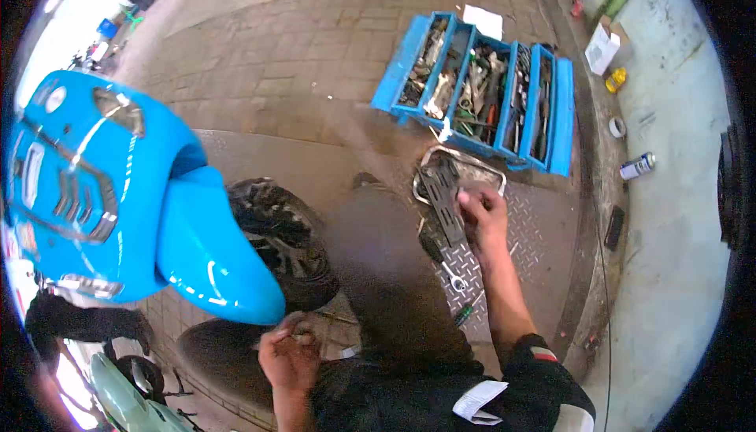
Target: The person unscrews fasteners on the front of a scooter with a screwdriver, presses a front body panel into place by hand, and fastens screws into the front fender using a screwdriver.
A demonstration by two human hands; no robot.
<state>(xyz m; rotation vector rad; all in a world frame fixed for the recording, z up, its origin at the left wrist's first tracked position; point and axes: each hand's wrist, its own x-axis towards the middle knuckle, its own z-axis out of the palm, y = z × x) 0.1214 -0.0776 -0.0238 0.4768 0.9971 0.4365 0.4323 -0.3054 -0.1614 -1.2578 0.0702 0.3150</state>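
Note:
My right hand (482, 215) is over a metal-rimmed tray (498, 174), beside a long black slotted plate (442, 196). Its thumb and fingers are pinched together, and whatever they hold is too blurred to make out. Low in the view, my left hand (290, 357) has curled fingers just below the tip of a glossy blue scooter fender (224, 255). Any object inside those fingers is hidden. Below the tray lie a ratchet wrench (455, 278) and a green-handled tool (465, 314) on the chequered metal plate (529, 223).
An opened blue cantilever toolbox (563, 121) full of hand tools stands ahead. The scooter's front wheel (311, 263) is close to my leg. Along the right wall are a spray can (638, 166), a tape roll (617, 126), a yellow bottle (617, 80) and a white box (602, 50).

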